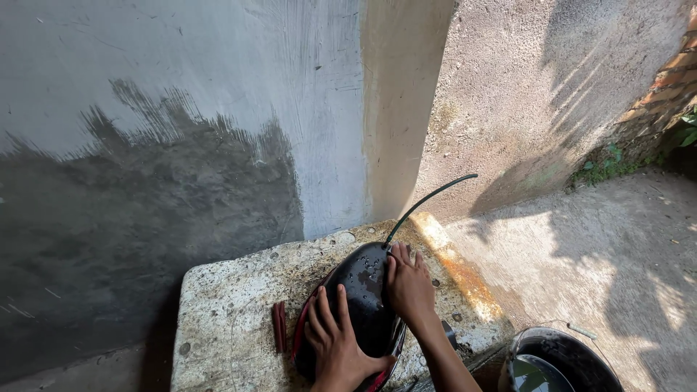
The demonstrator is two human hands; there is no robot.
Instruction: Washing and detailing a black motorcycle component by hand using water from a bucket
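Both hands rest on a glossy black domed shell [363,297] that lies on a stained concrete slab [232,312].

1. Left hand [335,347]: placed flat on the near end of the shell, palm down, fingers spread and pointing away from the person. It presses on the surface and grips nothing.
2. Right hand [409,287]: placed flat on the far right flank of the shell, fingers together and extended toward the far tip. It also lies open on the surface, with nothing enclosed in it. The forearm runs down to the lower edge of the view.
3. Shell: wet, with water drops showing on the upper face. Red trim [300,330] shows along its left edge and at the near right corner. A thin dark green hose [428,199] rises from the far tip of the shell and curves up and to the right, ending in front of the wall.
4. Slab: two short reddish-brown sticks [279,327] lie side by side on it, just left of the shell and apart from it. A rust-orange stain [465,279] runs along the right edge.
5. Surroundings: a black bucket [563,359] holding greenish water stands on the concrete floor to the lower right, near the slab. A plastered wall [145,145], its lower part dark and damp, stands behind the slab. Brickwork [664,87] and green weeds [602,167] occupy the upper right.
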